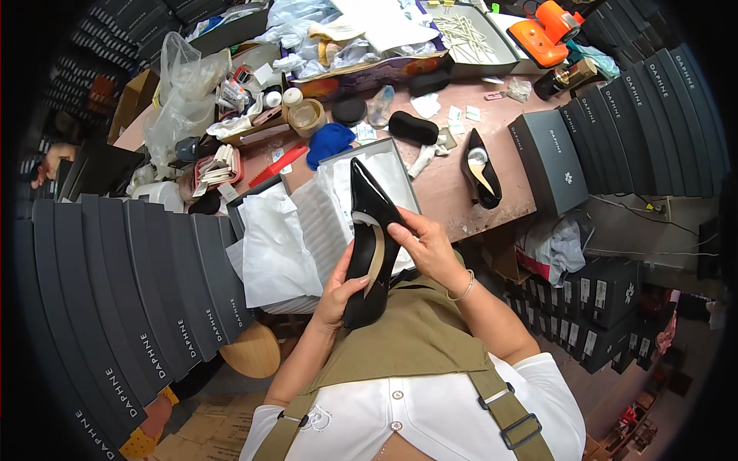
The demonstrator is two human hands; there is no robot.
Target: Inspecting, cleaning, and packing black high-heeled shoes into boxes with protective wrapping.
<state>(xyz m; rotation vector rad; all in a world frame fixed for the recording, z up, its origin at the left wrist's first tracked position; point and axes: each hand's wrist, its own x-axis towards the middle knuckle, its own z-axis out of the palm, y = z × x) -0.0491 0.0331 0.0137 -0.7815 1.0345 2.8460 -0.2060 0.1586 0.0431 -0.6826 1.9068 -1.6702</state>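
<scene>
A glossy black pointed-toe shoe (370, 190) is held up in front of my apron, its toe pointing away from me and its beige insole showing. My left hand (342, 290) grips its back part, thumb along the side rim. Around the middle of its right side, my right hand (425, 244) is closed with the thumb on the upper. Beyond and below the shoe lies an open dark shoe box (409, 187) lined with white tissue paper (277, 243). A matching black shoe (482, 170) rests on the pink table to the right, something clear and whitish inside it.
Stacks of dark shoe boxes (165, 296) rise at left, with more boxes (547, 163) at right. On the pink table (503, 201) are a red comb (278, 164), a blue cloth (330, 145), a black brush-like block (413, 128), a tape roll (306, 117) and an orange device (544, 34).
</scene>
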